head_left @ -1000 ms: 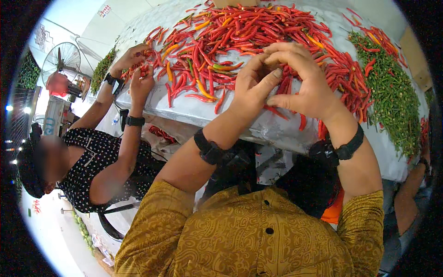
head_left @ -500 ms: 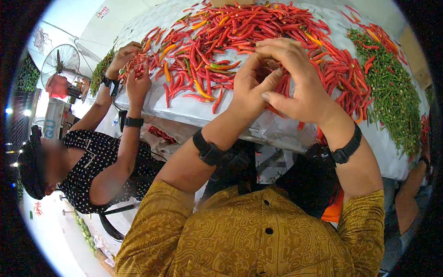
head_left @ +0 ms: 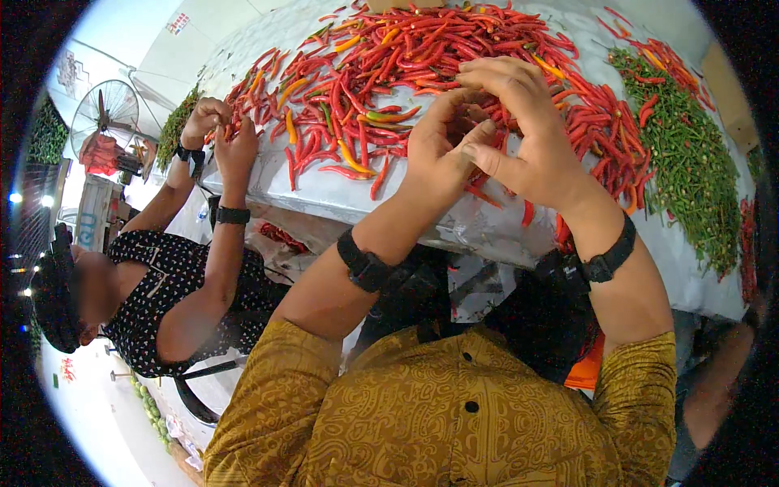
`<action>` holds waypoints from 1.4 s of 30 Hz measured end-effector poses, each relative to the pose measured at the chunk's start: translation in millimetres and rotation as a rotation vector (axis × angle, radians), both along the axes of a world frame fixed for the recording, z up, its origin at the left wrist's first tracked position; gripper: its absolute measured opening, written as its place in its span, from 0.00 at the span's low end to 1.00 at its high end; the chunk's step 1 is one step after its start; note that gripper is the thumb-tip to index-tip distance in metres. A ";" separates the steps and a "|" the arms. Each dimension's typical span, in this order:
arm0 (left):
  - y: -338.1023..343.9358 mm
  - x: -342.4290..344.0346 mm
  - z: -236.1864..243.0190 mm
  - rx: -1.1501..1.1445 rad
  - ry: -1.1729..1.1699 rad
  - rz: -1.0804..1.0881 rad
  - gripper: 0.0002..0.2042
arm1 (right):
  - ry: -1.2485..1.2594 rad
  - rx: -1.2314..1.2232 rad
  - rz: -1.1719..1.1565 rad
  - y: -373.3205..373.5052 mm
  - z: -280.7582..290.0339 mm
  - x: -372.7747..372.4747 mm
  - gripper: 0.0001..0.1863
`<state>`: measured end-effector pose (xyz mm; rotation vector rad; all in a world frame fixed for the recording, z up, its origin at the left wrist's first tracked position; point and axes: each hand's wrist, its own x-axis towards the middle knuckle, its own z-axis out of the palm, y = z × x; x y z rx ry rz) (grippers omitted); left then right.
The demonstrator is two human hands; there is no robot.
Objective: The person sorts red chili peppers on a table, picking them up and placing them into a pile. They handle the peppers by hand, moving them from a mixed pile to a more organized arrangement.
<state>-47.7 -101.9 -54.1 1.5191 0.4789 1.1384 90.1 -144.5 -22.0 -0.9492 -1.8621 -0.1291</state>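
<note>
My left hand [head_left: 442,150] is curled over the near edge of the chilli heap, its fingers bent inward. Facing it, my right hand [head_left: 531,134] arches its fingers over, and the two thumb tips meet or nearly meet. Whatever is pinched between them is hidden by the fingers. Red chilli peppers [head_left: 422,49], with some orange and green ones among them, spread over the table behind and beside both hands. A few loose chillies [head_left: 484,196] lie just below my hands, close to the table's front edge.
A heap of thin green stems [head_left: 682,162] lies on the white-covered table [head_left: 308,195] at the right. At the left, a co-worker's hands [head_left: 219,130] handle chillies beside another green heap [head_left: 177,130]. A fan [head_left: 105,118] stands farther left. Another person's forearm [head_left: 718,381] shows at the right edge.
My hands stay nearly in place, with the right fingers shifting slightly. The co-worker's hands have come closer together. The forearm at the right edge has moved down, away from the table.
</note>
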 end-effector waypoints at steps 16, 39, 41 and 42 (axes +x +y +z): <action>-2.6 -3.2 1.6 0.027 0.013 0.013 0.18 | -0.005 0.053 -0.055 2.0 2.5 10.9 0.31; 4.9 -2.5 -4.7 0.003 0.023 0.001 0.18 | -0.036 0.033 -0.005 -2.4 7.7 1.8 0.34; 4.2 -0.6 -5.3 0.015 -0.004 0.023 0.18 | -0.038 0.052 -0.021 0.2 6.9 6.7 0.34; 2.9 -1.0 -3.9 0.021 0.002 0.022 0.18 | -0.046 0.067 -0.029 2.3 5.1 9.7 0.34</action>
